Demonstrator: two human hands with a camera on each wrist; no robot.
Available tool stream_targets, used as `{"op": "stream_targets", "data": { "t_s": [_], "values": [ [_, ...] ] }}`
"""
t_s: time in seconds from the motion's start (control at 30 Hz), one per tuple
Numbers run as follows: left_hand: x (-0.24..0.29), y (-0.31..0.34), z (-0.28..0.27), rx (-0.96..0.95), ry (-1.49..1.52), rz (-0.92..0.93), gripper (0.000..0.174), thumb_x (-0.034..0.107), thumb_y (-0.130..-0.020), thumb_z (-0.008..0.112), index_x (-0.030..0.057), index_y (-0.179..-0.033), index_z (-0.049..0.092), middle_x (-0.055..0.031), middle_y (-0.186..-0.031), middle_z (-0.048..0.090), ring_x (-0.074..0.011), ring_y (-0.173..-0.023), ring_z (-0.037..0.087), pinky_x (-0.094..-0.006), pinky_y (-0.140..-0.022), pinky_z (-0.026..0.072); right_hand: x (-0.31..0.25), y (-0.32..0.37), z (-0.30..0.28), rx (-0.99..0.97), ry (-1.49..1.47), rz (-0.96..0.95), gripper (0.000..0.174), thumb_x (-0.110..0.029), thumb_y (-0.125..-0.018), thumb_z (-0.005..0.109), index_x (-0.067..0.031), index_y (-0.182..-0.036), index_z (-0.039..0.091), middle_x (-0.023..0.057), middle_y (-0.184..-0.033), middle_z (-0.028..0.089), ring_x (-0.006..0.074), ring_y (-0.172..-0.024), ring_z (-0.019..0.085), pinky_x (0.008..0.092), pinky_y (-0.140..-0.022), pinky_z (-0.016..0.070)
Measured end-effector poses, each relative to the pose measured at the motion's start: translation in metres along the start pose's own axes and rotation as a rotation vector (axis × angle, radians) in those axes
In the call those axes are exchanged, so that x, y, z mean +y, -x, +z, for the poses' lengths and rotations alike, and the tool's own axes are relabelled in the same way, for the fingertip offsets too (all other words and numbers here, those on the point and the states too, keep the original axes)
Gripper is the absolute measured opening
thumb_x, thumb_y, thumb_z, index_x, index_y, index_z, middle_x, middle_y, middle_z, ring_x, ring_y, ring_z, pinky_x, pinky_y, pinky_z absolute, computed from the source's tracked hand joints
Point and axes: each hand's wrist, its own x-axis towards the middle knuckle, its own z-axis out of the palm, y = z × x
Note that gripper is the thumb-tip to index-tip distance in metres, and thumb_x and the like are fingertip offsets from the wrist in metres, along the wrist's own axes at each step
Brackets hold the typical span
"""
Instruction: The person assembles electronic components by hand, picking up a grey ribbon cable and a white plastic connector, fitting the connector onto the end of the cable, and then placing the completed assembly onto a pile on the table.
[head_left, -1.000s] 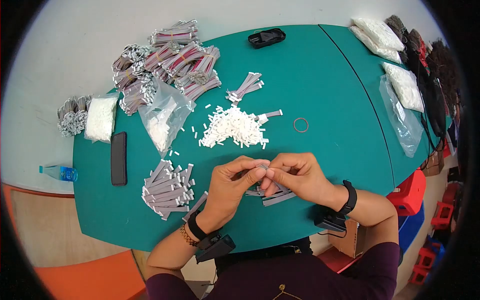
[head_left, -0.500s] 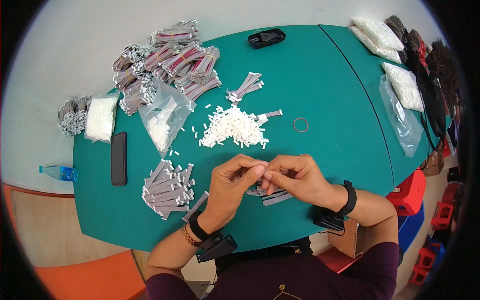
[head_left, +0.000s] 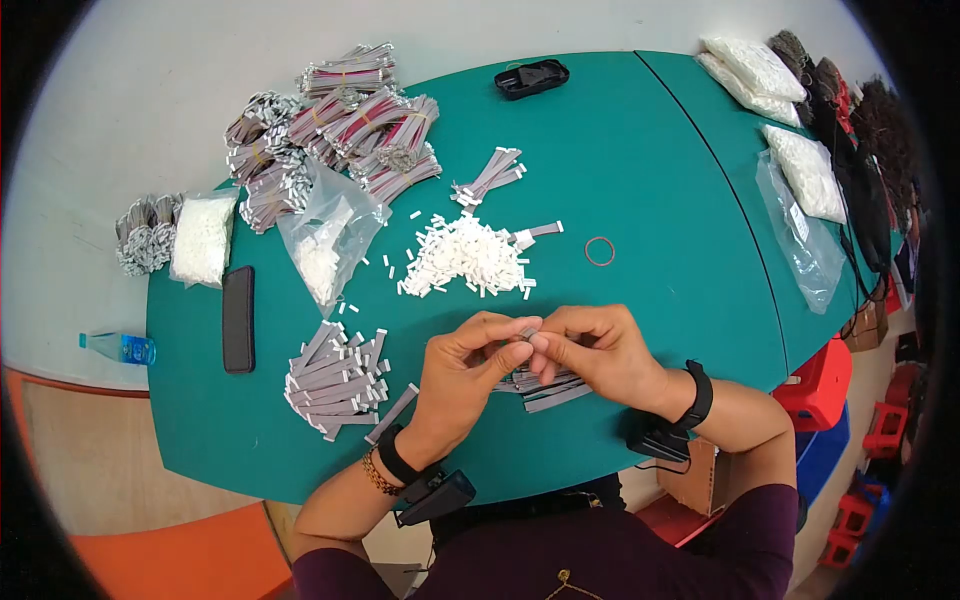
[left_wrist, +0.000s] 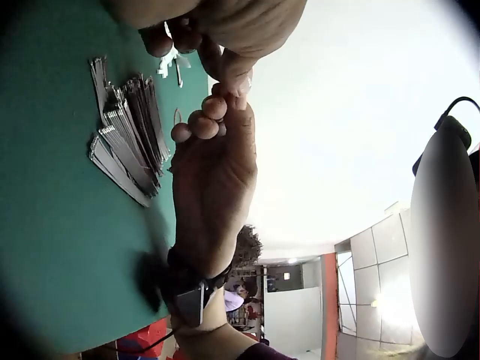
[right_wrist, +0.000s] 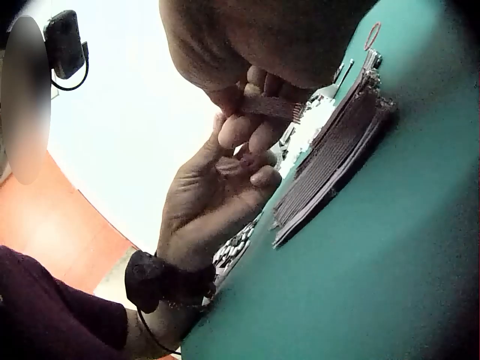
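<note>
Thumb and forefinger of my left hand point(head_left: 452, 382) meet those of my right hand point(head_left: 612, 362), pinching one small grey ribbon cable between them. In the right wrist view this cable point(right_wrist: 271, 107) runs across the fingers, with bare wire ends showing at one side; its other end is hidden by the fingertips. Under and beside my right hand lies a stack of grey ribbon cables point(head_left: 556, 396), also seen in the left wrist view point(left_wrist: 129, 139). Beyond the hands is a heap of small white connectors point(head_left: 465, 255).
Cables with white ends point(head_left: 335, 380) are piled left of my left hand. Behind are bundled cables point(head_left: 370, 125), an open plastic bag point(head_left: 325, 245), a full bag point(head_left: 203, 238) and a black phone-like object point(head_left: 238, 320). A red rubber band point(head_left: 600, 251) lies on the green table point(head_left: 660, 200).
Both hands stay nearly in place. A bit of the grey piece shows again between the fingertips, which covered it half a second ago.
</note>
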Motion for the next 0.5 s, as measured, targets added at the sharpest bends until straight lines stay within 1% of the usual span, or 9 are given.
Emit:
{"op": "stream_targets", "data": {
  "t_s": [0.1,0.3,0.4,0.5],
  "values": [
    [-0.0011,-0.0011,-0.0020,-0.006,-0.037,0.015,0.020,0.003,-0.084,0.063,0.0014,-0.104,0.066,-0.0081,-0.099,0.062,-0.0136,-0.092,0.058,-0.0268,-0.084,0.0446,0.0001,-0.0002,-0.0005,-0.004,-0.005,0.002,0.016,-0.011,-0.092,0.055,0.0012,-0.087,0.063,0.0033,-0.075,0.063,0.0062,-0.067,0.059,0.0198,-0.060,0.0491],
    [-0.0019,-0.0018,-0.0029,0.015,0.025,0.007,0.016,0.004,-0.085,0.063,0.0001,-0.100,0.066,-0.0078,-0.096,0.063,-0.0135,-0.090,0.059,-0.0264,-0.083,0.0445,-0.0006,-0.0006,0.0012,-0.023,-0.002,0.006,0.016,-0.011,-0.092,0.055,0.0008,-0.085,0.063,0.0024,-0.075,0.063,0.0055,-0.066,0.058,0.0199,-0.060,0.0483],
    [-0.0053,-0.0027,-0.0046,0.022,0.019,0.033,0.015,0.006,-0.084,0.065,0.0011,-0.098,0.067,-0.0056,-0.094,0.063,-0.0102,-0.084,0.058,-0.0234,-0.076,0.0461,-0.0007,-0.0006,0.0014,-0.035,0.005,0.007,0.016,-0.011,-0.092,0.055,0.0008,-0.085,0.063,0.0018,-0.074,0.062,0.0053,-0.065,0.057,0.0198,-0.059,0.0475],
    [-0.0031,-0.0028,-0.0018,0.027,0.060,0.050,0.011,0.006,-0.085,0.065,0.0010,-0.095,0.067,-0.0051,-0.089,0.064,-0.0095,-0.082,0.058,-0.0237,-0.075,0.0463,0.0010,-0.0007,0.0013,-0.028,0.026,0.007,0.015,-0.011,-0.092,0.056,0.0010,-0.085,0.063,0.0017,-0.073,0.061,0.0052,-0.065,0.056,0.0196,-0.058,0.0470]
  ]
}}
